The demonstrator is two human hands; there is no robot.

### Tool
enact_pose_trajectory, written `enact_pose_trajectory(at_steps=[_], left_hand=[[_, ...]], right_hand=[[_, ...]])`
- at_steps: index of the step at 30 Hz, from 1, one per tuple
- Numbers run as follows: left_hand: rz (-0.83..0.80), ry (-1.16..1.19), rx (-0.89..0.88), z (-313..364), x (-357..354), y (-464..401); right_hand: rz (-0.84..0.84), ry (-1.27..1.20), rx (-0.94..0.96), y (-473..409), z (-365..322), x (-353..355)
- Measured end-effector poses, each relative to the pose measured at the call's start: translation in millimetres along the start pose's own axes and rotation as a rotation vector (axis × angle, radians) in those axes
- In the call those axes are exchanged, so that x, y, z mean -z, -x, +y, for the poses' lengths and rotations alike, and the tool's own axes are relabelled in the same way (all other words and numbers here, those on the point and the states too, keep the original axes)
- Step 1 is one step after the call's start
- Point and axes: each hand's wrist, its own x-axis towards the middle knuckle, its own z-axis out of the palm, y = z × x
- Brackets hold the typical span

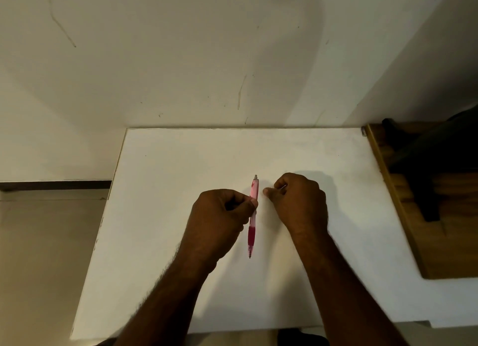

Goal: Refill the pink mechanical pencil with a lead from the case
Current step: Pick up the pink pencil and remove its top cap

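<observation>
While your left hand (219, 216) pinches the pink mechanical pencil (253, 216) mid-barrel above the white table (168, 190), its tip points toward you. Your right hand (300, 200) is curled just beside it; what it holds I cannot tell.

The room is dim and warm-toned, and my white table (181, 164) is the brightest surface. My right hand (301, 200) throws a soft shadow to its far right, and a broad faint shadow lies on the far wall (284, 35). Straight edges bow toward the frame's borders, and the picture looks slightly soft throughout.
</observation>
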Motion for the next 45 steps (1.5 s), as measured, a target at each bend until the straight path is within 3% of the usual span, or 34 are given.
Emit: enact_pose_trajectory(at_steps=[2, 4, 7, 9, 12, 21, 26, 30, 37, 45], left_hand=[[-0.003, 0.003, 0.004, -0.1, 0.6, -0.1], [-0.005, 0.001, 0.008, 0.1, 0.8, -0.4], [-0.005, -0.018, 0.006, 0.5, -0.8, -1.7], [-0.004, -0.031, 0.006, 0.8, -2.8, -2.6], [-0.010, -0.055, 0.008, 2.1, -6.4, -3.2], [-0.031, -0.079, 0.007, 0.4, -10.3, -1.8], [-0.029, -0.091, 0.010, -1.5, -9.2, -3.4], [-0.015, -0.085, 0.008, -3.3, -6.4, -3.9], [-0.010, -0.084, 0.012, -3.4, -4.7, -4.2], [-0.025, -0.084, 0.017, -6.3, -1.1, -5.8]], right_hand=[[0.052, -0.067, -0.009, -2.1, 0.4, 9.6], [0.057, -0.291, -0.032, -6.7, 1.3, 22.5], [-0.116, -0.713, -0.079, -7.6, -3.3, 37.7], [-0.260, -0.799, -0.068, -4.4, -7.4, 39.8], [-0.331, -0.768, -0.023, -1.7, -11.3, 37.5], [-0.284, -0.626, 0.048, -0.9, -12.6, 30.6], [-0.121, -0.651, -0.024, -5.3, -10.2, 25.6], [0.017, -0.401, -0.061, -9.3, 3.8, 17.7], [0.016, -0.064, -0.084, -2.7, -0.2, -6.8], [0.051, -0.131, -0.116, -6.4, 2.2, 2.8]])
